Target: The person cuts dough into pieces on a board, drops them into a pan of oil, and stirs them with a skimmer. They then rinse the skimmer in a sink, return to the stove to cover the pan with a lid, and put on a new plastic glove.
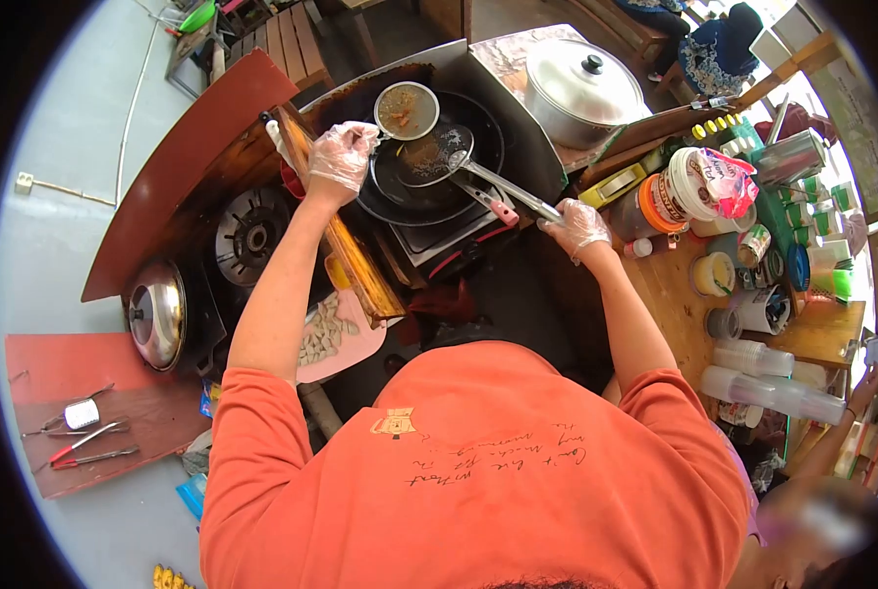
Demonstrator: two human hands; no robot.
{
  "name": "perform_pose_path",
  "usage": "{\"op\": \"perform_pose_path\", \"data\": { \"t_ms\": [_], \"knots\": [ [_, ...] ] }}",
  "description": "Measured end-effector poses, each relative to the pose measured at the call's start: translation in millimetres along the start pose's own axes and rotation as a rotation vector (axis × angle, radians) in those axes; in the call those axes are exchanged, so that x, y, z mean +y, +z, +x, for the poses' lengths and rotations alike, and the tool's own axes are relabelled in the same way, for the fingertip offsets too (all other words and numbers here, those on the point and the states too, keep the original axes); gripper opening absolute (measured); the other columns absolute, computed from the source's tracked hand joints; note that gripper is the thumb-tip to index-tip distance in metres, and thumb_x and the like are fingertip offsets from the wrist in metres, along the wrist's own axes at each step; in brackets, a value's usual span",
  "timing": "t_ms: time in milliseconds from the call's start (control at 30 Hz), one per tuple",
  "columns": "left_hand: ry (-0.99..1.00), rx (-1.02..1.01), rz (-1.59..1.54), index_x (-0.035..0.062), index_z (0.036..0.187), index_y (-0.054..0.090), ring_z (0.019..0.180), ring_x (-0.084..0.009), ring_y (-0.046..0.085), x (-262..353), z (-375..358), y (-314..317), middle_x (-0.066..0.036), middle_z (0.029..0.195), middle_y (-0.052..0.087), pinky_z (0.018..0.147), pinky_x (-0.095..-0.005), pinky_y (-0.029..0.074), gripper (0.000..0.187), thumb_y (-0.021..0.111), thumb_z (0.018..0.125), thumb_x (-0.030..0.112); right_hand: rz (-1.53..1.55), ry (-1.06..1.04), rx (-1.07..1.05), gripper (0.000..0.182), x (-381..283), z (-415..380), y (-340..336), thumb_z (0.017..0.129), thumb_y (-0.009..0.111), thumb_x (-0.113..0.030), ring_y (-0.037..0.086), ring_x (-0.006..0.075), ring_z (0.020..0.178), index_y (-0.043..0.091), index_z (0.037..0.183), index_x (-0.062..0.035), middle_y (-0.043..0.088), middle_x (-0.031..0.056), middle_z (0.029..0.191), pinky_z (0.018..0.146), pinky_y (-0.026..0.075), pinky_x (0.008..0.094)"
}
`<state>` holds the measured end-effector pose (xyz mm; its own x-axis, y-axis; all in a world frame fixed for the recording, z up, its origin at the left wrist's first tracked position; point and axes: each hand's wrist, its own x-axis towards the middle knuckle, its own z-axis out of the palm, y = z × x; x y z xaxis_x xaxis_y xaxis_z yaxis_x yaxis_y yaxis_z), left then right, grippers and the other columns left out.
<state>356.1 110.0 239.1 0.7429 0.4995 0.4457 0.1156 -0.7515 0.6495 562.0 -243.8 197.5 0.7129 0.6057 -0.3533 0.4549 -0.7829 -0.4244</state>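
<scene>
"Head view, quick pass; what did we have for hands?"

"Both gloved, both occupied; we saw the left hand (344, 157) with its fingers drawn together at the near edge of a small strainer (407, 110), pinching it, we judged, though the fingers hid the grip itself; we had the right hand (578, 232) wrapped round the far end of the long handle (516, 191) of a skimmer (439, 157)."

"And where were the two tools?"

"Over the black wok (486, 137) on the stove (439, 239); we put the strainer just beyond the left hand and a little to its right, brown bits inside; the skimmer's bowl lay just on our side of it; we couldn't tell if the two rims touched."

"Key relation?"

"The skimmer's long axis; we read it as a slant from the right hand, forward and leftward, with the bowl at the left end; so the right hand held the tool, yet the left hand was nearer to its bowl; the strainer was well apart from the right hand."

"Anything beside?"

"We noted a lidded pot (581, 88) forward and right of the wok; neither hand touched it."
</scene>
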Motion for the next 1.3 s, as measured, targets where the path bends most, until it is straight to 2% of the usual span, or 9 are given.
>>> {"op": "perform_pose_path", "data": {
  "t_ms": [167,200,400,633,833,1033,1133,1167,1300],
  "knots": [
    [-0.076,0.004,-0.264,0.0004,0.097,0.067,0.074,-0.0117,0.064,-6,-12,41,-0.006,0.083,0.068,0.073,-0.0265,0.053,0.015,0.060,0.098,0.013,0.036,-0.061,0.021,0.040,10,-10,3,0.079,0.075,-0.036,0.066,0.0343,0.100,0.069,0.106,-0.0076,0.069,0.0173,0.104,0.089,0.052,0.0428],
    [-0.143,0.032,-0.324,0.0028,0.091,0.069,0.073,-0.0219,0.070,2,-16,49,-0.011,0.081,0.072,0.070,-0.0331,0.054,0.014,0.060,0.094,0.013,0.043,-0.073,0.016,0.039,11,-13,3,0.079,0.075,-0.035,0.066,0.0342,0.099,0.069,0.106,-0.0077,0.070,0.0172,0.103,0.089,0.052,0.0427],
    [-0.217,0.034,-0.296,0.0025,0.093,0.070,0.073,-0.0222,0.070,-9,-31,72,-0.012,0.080,0.072,0.069,-0.0331,0.054,0.016,0.063,0.093,0.017,-0.006,-0.110,0.039,0.040,6,-28,-10,0.079,0.074,-0.036,0.067,0.0335,0.096,0.068,0.107,-0.0076,0.070,0.0171,0.099,0.087,0.052,0.0421],
    [-0.181,0.080,-0.125,0.0041,0.086,0.070,0.076,-0.0314,0.069,-1,-19,63,-0.016,0.081,0.070,0.070,-0.0394,0.053,0.022,0.062,0.092,0.024,0.084,-0.239,0.399,0.040,-29,-44,-41,0.081,0.071,-0.037,0.068,0.0327,0.091,0.068,0.104,-0.0043,0.071,0.0163,0.095,0.083,0.053,0.0416],
    [-0.078,-0.004,0.212,0.0040,0.083,0.069,0.085,-0.0382,0.065,34,-6,52,-0.020,0.086,0.068,0.077,-0.0455,0.051,0.034,0.055,0.094,0.033,0.183,-0.334,0.297,0.034,-82,-38,-33,0.081,0.068,-0.035,0.068,0.0335,0.086,0.071,0.095,-0.0050,0.072,0.0144,0.086,0.078,0.053,0.0420],
    [-0.145,0.089,0.184,0.0047,0.086,0.069,0.084,-0.0359,0.066,27,-14,54,-0.019,0.085,0.068,0.075,-0.0438,0.051,0.026,0.059,0.092,0.029,0.177,-0.195,0.628,0.029,-24,-32,-22,0.085,0.070,-0.033,0.068,0.0313,0.075,0.071,0.082,-0.0036,0.069,0.0156,0.077,0.070,0.052,0.0402],
    [-0.196,0.086,0.174,0.0035,0.085,0.069,0.088,-0.0387,0.066,30,-19,49,-0.021,0.087,0.068,0.078,-0.0462,0.051,0.030,0.057,0.092,0.030,0.093,-0.046,0.545,0.040,19,-31,-31,0.086,0.067,-0.040,0.069,0.0321,0.078,0.071,0.084,-0.0006,0.070,0.0179,0.080,0.074,0.052,0.0405],
    [-0.202,0.091,0.129,0.0037,0.085,0.070,0.087,-0.0389,0.066,23,-19,50,-0.021,0.088,0.069,0.077,-0.0460,0.051,0.030,0.058,0.092,0.031,0.026,0.058,0.346,0.051,28,-34,-41,0.088,0.059,-0.051,0.067,0.0368,0.093,0.073,0.090,-0.0021,0.070,0.0217,0.088,0.083,0.050,0.0453],
    [-0.203,0.058,0.162,0.0044,0.086,0.070,0.087,-0.0390,0.066,30,-20,44,-0.021,0.087,0.069,0.077,-0.0460,0.051,0.029,0.058,0.092,0.030,-0.007,0.190,-0.015,0.072,29,-37,-58,0.089,0.046,-0.066,0.065,0.0408,0.096,0.074,0.094,0.0005,0.068,0.0277,0.091,0.086,0.047,0.0475]
  ]
}}
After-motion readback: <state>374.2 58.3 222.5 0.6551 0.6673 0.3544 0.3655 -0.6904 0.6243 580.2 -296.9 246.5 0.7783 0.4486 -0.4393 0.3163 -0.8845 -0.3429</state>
